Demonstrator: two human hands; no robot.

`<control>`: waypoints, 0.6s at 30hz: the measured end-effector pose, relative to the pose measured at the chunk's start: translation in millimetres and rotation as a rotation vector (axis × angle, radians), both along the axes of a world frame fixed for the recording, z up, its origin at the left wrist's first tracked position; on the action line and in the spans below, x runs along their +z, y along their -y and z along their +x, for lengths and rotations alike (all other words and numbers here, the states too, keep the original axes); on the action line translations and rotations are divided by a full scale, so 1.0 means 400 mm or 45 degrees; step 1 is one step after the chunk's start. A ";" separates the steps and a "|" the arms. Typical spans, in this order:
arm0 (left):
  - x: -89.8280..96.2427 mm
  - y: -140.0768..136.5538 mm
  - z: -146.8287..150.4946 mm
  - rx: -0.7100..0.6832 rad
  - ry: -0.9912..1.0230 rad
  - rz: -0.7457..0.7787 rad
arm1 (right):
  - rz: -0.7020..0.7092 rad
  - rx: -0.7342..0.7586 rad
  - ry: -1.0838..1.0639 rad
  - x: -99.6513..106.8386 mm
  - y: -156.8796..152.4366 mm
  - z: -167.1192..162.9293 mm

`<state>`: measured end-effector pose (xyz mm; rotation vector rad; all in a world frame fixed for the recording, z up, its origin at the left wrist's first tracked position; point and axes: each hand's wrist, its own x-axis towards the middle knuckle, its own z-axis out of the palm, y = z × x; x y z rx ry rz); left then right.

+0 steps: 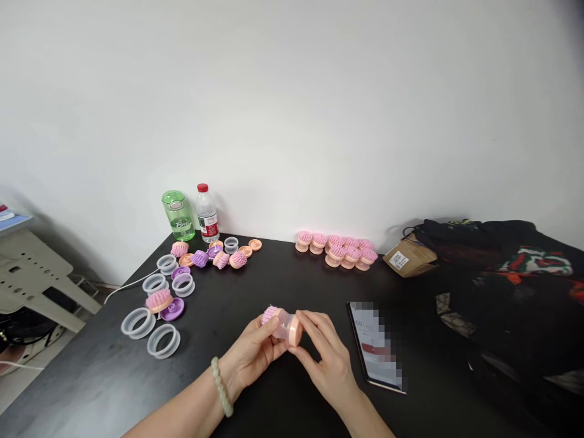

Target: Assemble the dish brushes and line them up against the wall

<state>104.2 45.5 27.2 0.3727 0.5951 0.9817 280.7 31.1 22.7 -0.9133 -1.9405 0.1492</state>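
Low over the dark table, my left hand (255,348) pinches the bristle end of a small scrub brush (286,325). The brush lies tilted on its side, with pink bristles to the left, a translucent middle and a peach base to the right. My right hand (325,353) grips that peach base (295,330) between thumb and fingers. Translucent rings (163,340), purple discs (172,309), peach discs (254,244) and loose bristle heads (159,300) lie to the left. Several brushes with pink bristles (350,255) stand upright together near the wall.
A phone (375,347) lies right of my right hand. A green bottle (179,216) and a red-capped water bottle (207,216) stand at the back left. At the right are a brown paper bag (410,257) and a heap of black clothing (506,304). A white cable (130,284) crosses the left table edge.
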 end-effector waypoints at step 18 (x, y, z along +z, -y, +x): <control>0.001 -0.009 -0.008 0.032 0.042 0.108 | -0.204 0.025 -0.052 -0.002 -0.004 0.008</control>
